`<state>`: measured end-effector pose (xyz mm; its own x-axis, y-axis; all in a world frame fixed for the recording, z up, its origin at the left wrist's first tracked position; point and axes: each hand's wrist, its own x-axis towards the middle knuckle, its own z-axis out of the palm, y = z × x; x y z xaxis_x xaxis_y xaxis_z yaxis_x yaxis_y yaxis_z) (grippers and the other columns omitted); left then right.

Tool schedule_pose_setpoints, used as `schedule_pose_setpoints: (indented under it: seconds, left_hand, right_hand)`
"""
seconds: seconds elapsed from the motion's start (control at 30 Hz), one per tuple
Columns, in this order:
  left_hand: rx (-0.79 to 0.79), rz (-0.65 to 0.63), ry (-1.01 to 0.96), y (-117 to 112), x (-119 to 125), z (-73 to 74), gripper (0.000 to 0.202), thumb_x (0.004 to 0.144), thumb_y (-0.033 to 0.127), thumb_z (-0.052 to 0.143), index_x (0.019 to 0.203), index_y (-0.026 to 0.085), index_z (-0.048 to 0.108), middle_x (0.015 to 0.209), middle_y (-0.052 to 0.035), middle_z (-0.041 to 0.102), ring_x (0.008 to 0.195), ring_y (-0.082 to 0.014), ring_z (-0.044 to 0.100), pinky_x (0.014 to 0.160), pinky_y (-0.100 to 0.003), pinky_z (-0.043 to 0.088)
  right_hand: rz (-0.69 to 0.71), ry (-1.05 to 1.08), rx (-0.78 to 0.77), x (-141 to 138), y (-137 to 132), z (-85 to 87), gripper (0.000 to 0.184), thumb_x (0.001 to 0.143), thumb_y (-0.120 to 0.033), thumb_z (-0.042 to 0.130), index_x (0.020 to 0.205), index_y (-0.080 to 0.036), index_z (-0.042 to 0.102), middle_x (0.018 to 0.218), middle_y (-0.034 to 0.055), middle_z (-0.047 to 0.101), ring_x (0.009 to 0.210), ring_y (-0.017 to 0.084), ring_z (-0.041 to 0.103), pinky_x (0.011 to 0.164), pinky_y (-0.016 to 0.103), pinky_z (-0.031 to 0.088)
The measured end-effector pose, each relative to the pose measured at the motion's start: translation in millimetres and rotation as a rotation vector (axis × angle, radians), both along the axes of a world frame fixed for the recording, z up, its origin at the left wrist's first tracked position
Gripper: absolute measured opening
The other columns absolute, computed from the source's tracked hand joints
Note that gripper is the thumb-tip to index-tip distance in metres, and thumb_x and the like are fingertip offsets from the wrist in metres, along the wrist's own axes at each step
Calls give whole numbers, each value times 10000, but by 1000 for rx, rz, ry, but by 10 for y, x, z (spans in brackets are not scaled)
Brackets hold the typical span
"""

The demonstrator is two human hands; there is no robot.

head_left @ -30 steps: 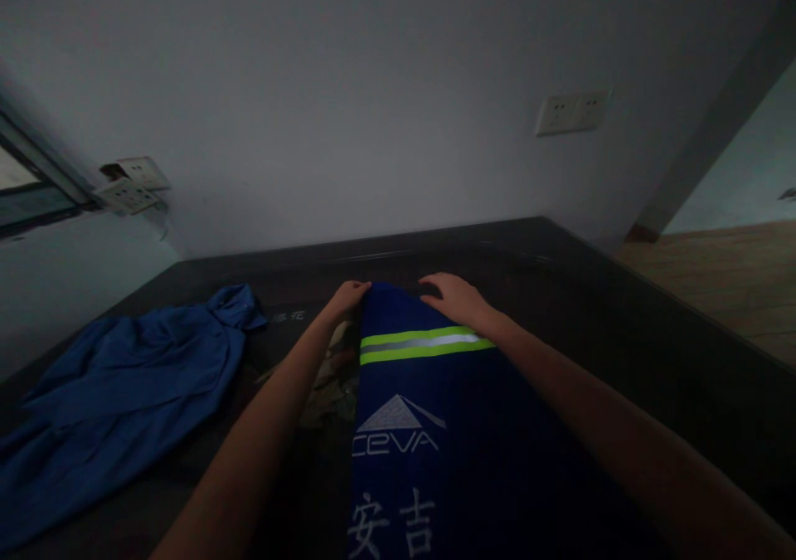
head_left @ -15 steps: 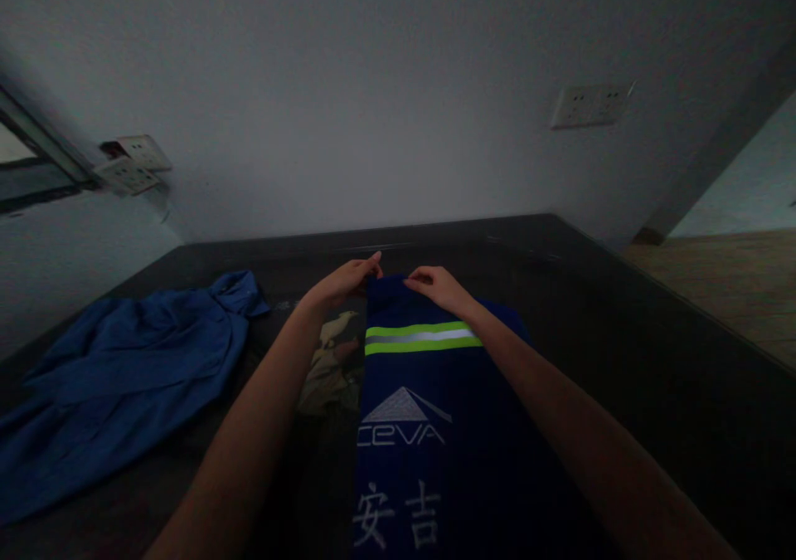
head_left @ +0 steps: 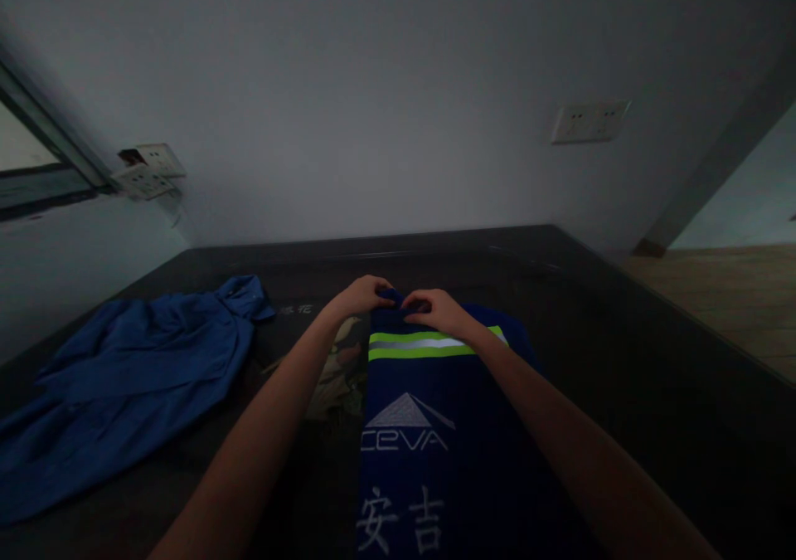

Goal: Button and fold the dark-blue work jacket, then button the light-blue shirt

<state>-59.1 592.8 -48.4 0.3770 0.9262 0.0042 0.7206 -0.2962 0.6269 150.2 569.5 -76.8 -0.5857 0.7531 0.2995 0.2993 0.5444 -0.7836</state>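
A dark blue reflective vest [head_left: 404, 377] lies folded on the dark tabletop in front of me, with a lime and silver band, white "CEVA" lettering and white characters. At its far edge, my left hand [head_left: 366, 294] pinches the bunched cloth near the left corner. My right hand [head_left: 439, 311] is at the same edge just to the right, its curled thumb and finger at the cloth. Part of the vest's right side is hidden under my right forearm.
On the left of the dark table [head_left: 622, 361] a blue garment [head_left: 155, 344] is spread out. A printed picture [head_left: 339, 377] shows on the tabletop beside the vest. Behind stands a pale wall with a socket panel [head_left: 590, 122] and more sockets [head_left: 149, 170] at the left.
The vest's far edge has been lifted and turned over toward me, so it looks bunched. Both hands have come slightly nearer; the view has tilted a little.
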Motion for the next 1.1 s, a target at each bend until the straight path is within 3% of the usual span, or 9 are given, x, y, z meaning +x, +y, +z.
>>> schedule_pose_setpoints:
  seconds: [0.13, 0.23, 0.33, 0.43, 0.5, 0.6, 0.83, 0.97, 1.1]
  left_hand:
    - [124, 82, 31, -12, 53, -8, 112, 672, 267, 650, 715, 192, 722, 667, -25, 689, 645, -180, 604, 596, -258, 415]
    - [167, 89, 14, -13, 78, 23, 190, 725, 331, 612, 690, 179, 720, 638, -20, 671, 636, -172, 587, 594, -253, 402]
    - [138, 86, -87, -13, 88, 73, 260, 747, 378, 593, 724, 152, 719, 679, -31, 679, 673, -172, 592, 613, -250, 415]
    - [76, 61, -233, -17, 96, 112, 279, 762, 380, 585, 807, 134, 710, 744, -44, 692, 698, -165, 600, 637, -251, 436]
    - [35, 27, -307, -20, 106, 123, 284, 780, 375, 574, 859, 130, 694, 777, -49, 695, 706, -157, 603, 648, -250, 444]
    - [17, -18, -336, -29, 131, 129, 288, 809, 374, 556, 922, 133, 666, 835, -59, 690, 741, -156, 607, 664, -252, 451]
    - [216, -66, -253, -168, 178, 271, 271, 859, 358, 516, 1053, 178, 569, 1036, -63, 626, 967, -178, 574, 827, -297, 459]
    - [289, -124, -140, -206, 95, 343, 243, 823, 371, 577, 987, 192, 591, 1119, -73, 585, 1010, -194, 547, 801, -301, 472]
    - [330, -94, -155, -104, -52, 254, 265, 782, 401, 623, 930, 184, 588, 1079, -69, 587, 954, -189, 568, 775, -301, 477]
  right_hand:
    - [-33, -94, 4, 9, -3, 16, 196, 751, -196, 675, 935, -145, 719, 823, 51, 712, 719, 163, 624, 682, 281, 460]
    - [-25, -124, 55, 15, 5, 52, 141, 764, -187, 667, 887, -150, 726, 789, 40, 699, 711, 165, 619, 689, 287, 460]
    - [-9, -48, 191, 24, 27, 96, 110, 753, -168, 683, 855, -166, 724, 956, 67, 669, 906, 189, 612, 832, 322, 461]
    - [-92, 29, 295, 24, 54, 113, 112, 737, -164, 700, 844, -185, 725, 1185, 96, 578, 1104, 214, 539, 964, 372, 411]
    - [-104, 44, 267, 14, 68, 104, 128, 756, -156, 675, 865, -201, 725, 1222, 86, 570, 1124, 208, 539, 984, 379, 402]
    - [-42, 41, 164, -9, 84, 83, 181, 799, -144, 606, 927, -196, 722, 1087, 70, 667, 1022, 194, 608, 937, 357, 435]
    - [-160, 97, 70, -14, 137, 93, 198, 807, -204, 581, 927, -169, 734, 898, 57, 730, 817, 209, 653, 770, 318, 478]
    - [-206, 113, 69, -6, 163, 118, 200, 801, -222, 585, 909, -148, 736, 865, 69, 728, 780, 208, 646, 731, 305, 470]
    - [-200, 133, 49, -26, 241, 155, 202, 802, -251, 583, 898, -156, 734, 851, 55, 725, 764, 203, 637, 698, 294, 461]
